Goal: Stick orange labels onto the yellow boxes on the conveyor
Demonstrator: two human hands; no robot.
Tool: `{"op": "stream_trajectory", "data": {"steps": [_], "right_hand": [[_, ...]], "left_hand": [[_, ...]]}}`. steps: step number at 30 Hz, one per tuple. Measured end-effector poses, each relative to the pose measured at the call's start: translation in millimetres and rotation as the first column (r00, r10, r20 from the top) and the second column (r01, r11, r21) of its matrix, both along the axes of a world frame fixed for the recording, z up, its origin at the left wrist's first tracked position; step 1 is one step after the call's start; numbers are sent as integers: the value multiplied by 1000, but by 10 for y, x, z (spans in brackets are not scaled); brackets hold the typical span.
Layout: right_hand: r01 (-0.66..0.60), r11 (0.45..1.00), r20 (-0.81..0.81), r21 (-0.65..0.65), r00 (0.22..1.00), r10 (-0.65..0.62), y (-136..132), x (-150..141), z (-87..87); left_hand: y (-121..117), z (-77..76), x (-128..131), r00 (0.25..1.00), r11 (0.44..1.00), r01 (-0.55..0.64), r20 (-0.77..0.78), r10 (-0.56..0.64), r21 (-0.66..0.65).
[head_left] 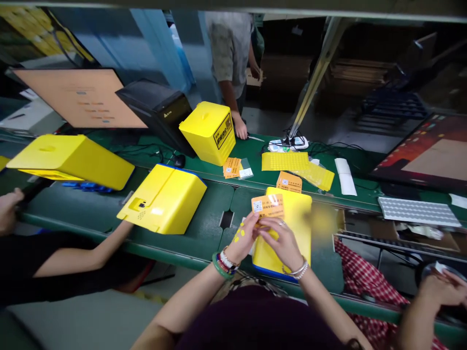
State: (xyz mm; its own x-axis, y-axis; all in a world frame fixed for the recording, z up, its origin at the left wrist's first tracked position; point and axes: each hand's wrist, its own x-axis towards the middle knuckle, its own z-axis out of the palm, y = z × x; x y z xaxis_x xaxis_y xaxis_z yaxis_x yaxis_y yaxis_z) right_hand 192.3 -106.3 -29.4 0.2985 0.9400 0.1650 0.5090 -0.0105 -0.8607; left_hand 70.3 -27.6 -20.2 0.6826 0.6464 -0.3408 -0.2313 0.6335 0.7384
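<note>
My left hand (pixel 243 239) pinches the lower left corner of an orange card (pixel 268 207) printed with a square code and dark text. Several small yellow oval stickers dot the back of that hand. Close beside it, my right hand (pixel 280 240) has its fingers closed at the card's lower edge; what they pinch there is hidden. Both hands are above a yellow plastic box (pixel 301 218) with a blue lower rim, lying on the green work surface in front of me. Another orange card (pixel 289 182) lies just behind this box.
Left on the line are a yellow housing (pixel 171 199), touched by a co-worker's arm, and another yellow box (pixel 83 160). A labelled yellow box (pixel 211 131), orange cards (pixel 232 167) and yellow sticker sheets (pixel 284 161) sit behind. A co-worker's hands (pixel 443 287) are at right.
</note>
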Motion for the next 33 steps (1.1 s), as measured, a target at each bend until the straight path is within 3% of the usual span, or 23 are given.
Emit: {"op": "stream_trajectory", "data": {"steps": [3,5,8,11,15,19,23,28,33], "right_hand": [[351,935,-118,-49,928,-355,-94,254,-118],[464,875,-241,-142,841,-485,-151,463,-174],[423,868,-409,-262,766,-496,-185,655,-197],[418,867,-469,-272,729,-499,-182,699,-183],[486,841,-498,-236,683,-535,-189,736,-217],[520,831,-533,-195,655,-535,-176,858,-327],[534,829,-451,-168,706,-546,-137,1011,-460],[578,805,-224,-136,773,-593,-182,1115,-624],[589,791,-149,-167,778,-611,-275,1099,-706]], "left_hand": [[22,7,70,1000,997,-8,-5,7,-72],[22,-29,90,1000,994,16,-17,-18,-107],[9,-48,143,996,988,81,-21,-85,-131],[20,-32,222,990,990,123,-58,-128,-73],[134,-71,319,974,986,4,-224,33,166],[318,-198,422,935,945,49,-348,70,322],[452,-329,551,914,906,104,-399,76,410],[502,-464,615,840,793,212,-522,151,571],[456,-494,616,796,723,286,-576,186,629]]}}
